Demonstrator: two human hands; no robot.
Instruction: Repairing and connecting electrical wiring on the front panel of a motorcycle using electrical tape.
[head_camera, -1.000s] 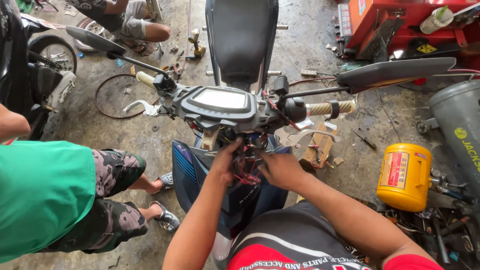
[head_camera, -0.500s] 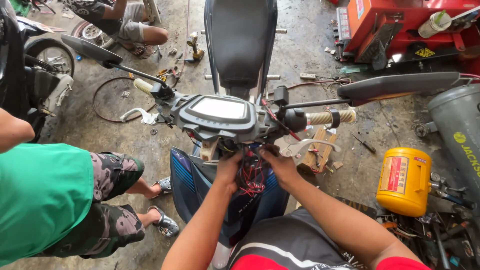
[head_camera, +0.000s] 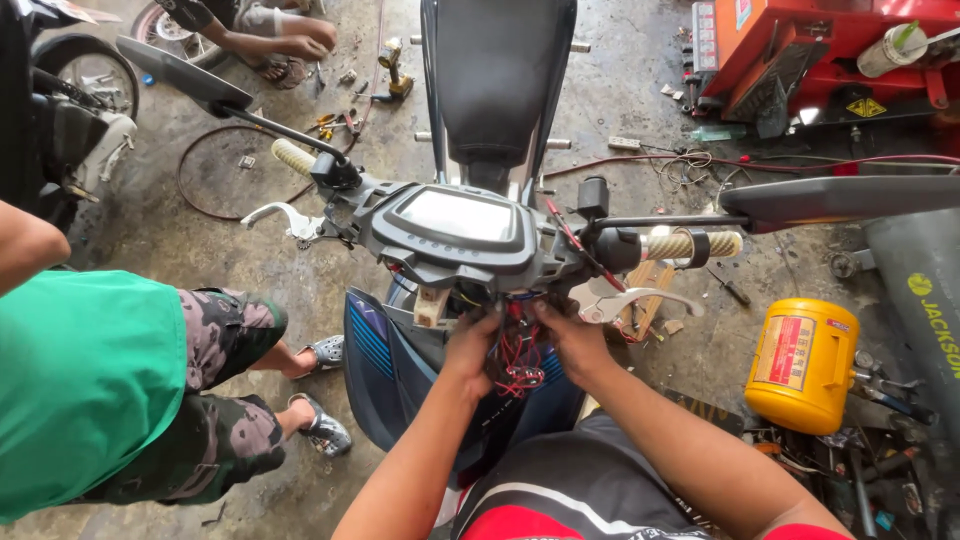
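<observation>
Both hands, left and right, gripping red wire bundle between them.

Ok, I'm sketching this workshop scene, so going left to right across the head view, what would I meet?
Green shirt of a bystander → white brake lever → scooter's instrument panel → left hand → red wire bundle → right hand → yellow canister → grey cylinder.
</observation>
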